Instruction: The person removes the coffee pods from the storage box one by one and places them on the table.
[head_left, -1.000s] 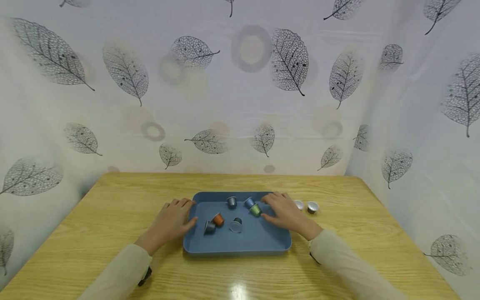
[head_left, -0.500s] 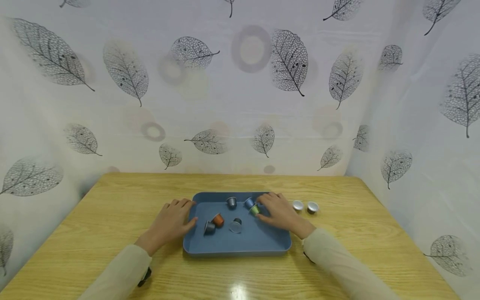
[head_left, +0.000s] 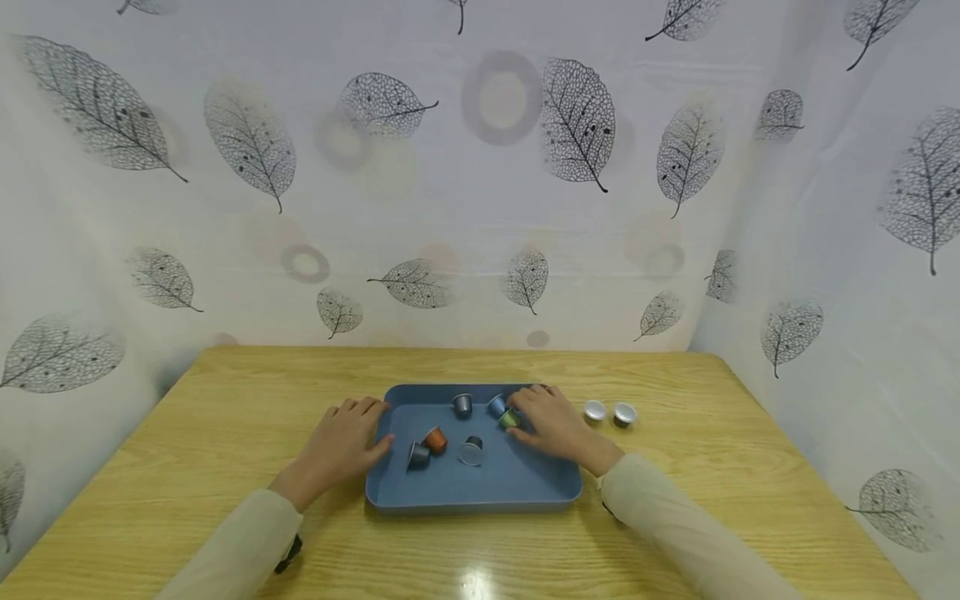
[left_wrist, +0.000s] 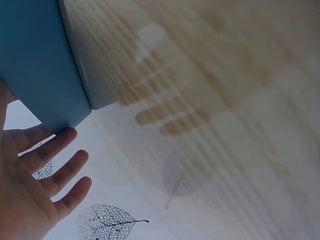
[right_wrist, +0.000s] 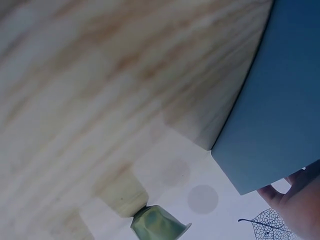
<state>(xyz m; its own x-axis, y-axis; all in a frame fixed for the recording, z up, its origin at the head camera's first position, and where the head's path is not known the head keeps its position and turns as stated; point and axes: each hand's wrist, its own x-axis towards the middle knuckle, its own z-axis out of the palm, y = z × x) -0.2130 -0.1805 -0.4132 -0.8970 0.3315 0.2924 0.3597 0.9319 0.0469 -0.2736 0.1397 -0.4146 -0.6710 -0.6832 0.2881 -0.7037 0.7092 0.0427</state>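
A blue tray (head_left: 472, 505) holds several coffee capsules: a dark grey one (head_left: 462, 406), a blue one (head_left: 497, 405), a green one (head_left: 509, 419), an orange one (head_left: 435, 440), a second dark grey one (head_left: 418, 455), and one with its clear-looking lid (head_left: 471, 453) facing up. At the tray's left rim lies my left hand (head_left: 341, 442); its fairly straight fingers (left_wrist: 67, 137) touch the outer wall in the left wrist view. My right hand (head_left: 557, 423) reaches over the right rim, thumb and forefinger either side of the green capsule. Whether they touch it I cannot tell.
Two capsules with silver lids, one (head_left: 595, 412) beside another (head_left: 624, 415), stand on the wooden table (head_left: 300, 375) right of the tray. One green capsule (right_wrist: 157, 224) shows in the right wrist view. A leaf-patterned curtain (head_left: 450, 208) hangs behind the table.
My right hand has moved left and inward, closer to the green capsule, uncovering the silver-lidded capsule beside the tray. My left hand and the tray stay put.
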